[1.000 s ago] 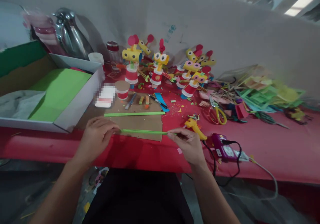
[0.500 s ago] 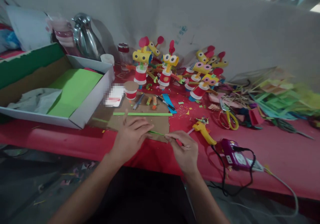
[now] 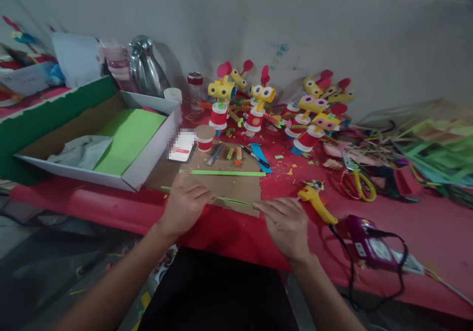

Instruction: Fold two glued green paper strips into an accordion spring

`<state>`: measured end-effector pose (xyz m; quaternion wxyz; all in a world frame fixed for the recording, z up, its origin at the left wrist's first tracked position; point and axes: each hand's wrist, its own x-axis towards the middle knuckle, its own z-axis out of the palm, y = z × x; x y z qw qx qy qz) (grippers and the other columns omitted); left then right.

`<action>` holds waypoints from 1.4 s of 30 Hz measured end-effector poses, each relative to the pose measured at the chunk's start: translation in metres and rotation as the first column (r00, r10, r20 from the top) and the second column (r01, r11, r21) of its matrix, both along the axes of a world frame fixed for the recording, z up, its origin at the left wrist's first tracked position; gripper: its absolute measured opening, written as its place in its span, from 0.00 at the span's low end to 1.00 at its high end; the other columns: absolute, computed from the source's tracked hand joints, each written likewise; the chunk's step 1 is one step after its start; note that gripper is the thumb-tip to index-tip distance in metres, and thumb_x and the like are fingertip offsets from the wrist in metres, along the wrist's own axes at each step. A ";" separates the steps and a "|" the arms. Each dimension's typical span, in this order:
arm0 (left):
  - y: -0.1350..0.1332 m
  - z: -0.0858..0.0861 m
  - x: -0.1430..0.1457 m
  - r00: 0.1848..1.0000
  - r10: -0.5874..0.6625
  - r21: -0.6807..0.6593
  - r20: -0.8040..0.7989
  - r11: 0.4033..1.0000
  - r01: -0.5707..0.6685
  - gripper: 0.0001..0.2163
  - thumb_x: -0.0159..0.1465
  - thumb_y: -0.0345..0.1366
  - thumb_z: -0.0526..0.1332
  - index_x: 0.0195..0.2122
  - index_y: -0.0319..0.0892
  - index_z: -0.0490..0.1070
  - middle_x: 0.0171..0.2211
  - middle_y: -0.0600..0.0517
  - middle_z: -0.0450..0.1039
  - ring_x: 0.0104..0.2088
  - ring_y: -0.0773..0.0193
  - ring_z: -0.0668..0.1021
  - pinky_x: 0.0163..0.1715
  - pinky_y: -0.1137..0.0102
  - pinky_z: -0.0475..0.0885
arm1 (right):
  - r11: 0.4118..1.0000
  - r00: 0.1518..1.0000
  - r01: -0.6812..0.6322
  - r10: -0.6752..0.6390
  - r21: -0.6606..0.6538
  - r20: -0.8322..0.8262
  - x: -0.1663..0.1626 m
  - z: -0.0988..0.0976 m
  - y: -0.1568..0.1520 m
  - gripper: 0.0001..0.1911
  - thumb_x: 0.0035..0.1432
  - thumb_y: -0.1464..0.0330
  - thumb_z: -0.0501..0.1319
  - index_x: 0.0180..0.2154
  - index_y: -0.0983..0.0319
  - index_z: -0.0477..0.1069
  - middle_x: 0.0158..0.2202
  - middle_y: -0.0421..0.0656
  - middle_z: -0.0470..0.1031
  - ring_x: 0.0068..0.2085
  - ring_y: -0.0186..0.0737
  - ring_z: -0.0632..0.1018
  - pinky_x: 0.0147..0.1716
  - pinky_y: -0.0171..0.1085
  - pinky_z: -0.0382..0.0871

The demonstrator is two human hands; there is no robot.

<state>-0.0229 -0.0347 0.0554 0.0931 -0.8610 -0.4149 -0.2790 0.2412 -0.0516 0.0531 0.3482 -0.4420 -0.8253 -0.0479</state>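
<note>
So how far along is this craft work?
Several cup figures stand finished at the back. The left hand and right hand are on a thin green strip over the cardboard. A second green strip lies untouched and the glue gun lies unused, so assembly probably remains.

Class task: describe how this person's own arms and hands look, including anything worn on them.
The left hand and the right hand are bare: no gloves, and no ring, watch or bracelet shows. Both forearms are uncovered, with no sleeve in view. Below them shows black clothing.
</note>
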 end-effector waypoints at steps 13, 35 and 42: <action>0.009 -0.044 -0.009 0.975 0.101 -0.211 -0.198 0.967 -0.143 0.21 0.62 0.22 0.50 0.55 0.38 0.69 0.56 0.42 0.70 0.56 0.55 0.72 0.57 0.57 0.65 | 0.979 0.790 0.063 0.070 -0.195 0.609 0.008 -0.022 0.047 0.21 0.58 0.80 0.55 0.52 0.68 0.72 0.55 0.51 0.73 0.57 0.50 0.72 0.55 0.46 0.66; -0.012 -0.053 0.036 0.970 0.244 -0.364 -0.012 0.902 -0.231 0.17 0.69 0.38 0.51 0.58 0.49 0.66 0.59 0.54 0.67 0.61 0.60 0.66 0.62 0.58 0.56 | 0.889 0.933 0.280 -0.163 -0.363 0.321 -0.017 -0.045 0.011 0.21 0.68 0.68 0.48 0.59 0.62 0.64 0.61 0.46 0.66 0.62 0.45 0.66 0.62 0.52 0.52; 0.001 -0.026 0.057 0.951 0.288 -0.365 -0.107 0.879 -0.308 0.10 0.66 0.37 0.55 0.42 0.43 0.75 0.45 0.47 0.77 0.49 0.53 0.74 0.51 0.56 0.64 | 0.886 0.926 0.325 -0.226 -0.332 0.303 -0.018 -0.022 0.033 0.13 0.65 0.67 0.53 0.38 0.58 0.77 0.43 0.44 0.80 0.48 0.46 0.75 0.56 0.48 0.54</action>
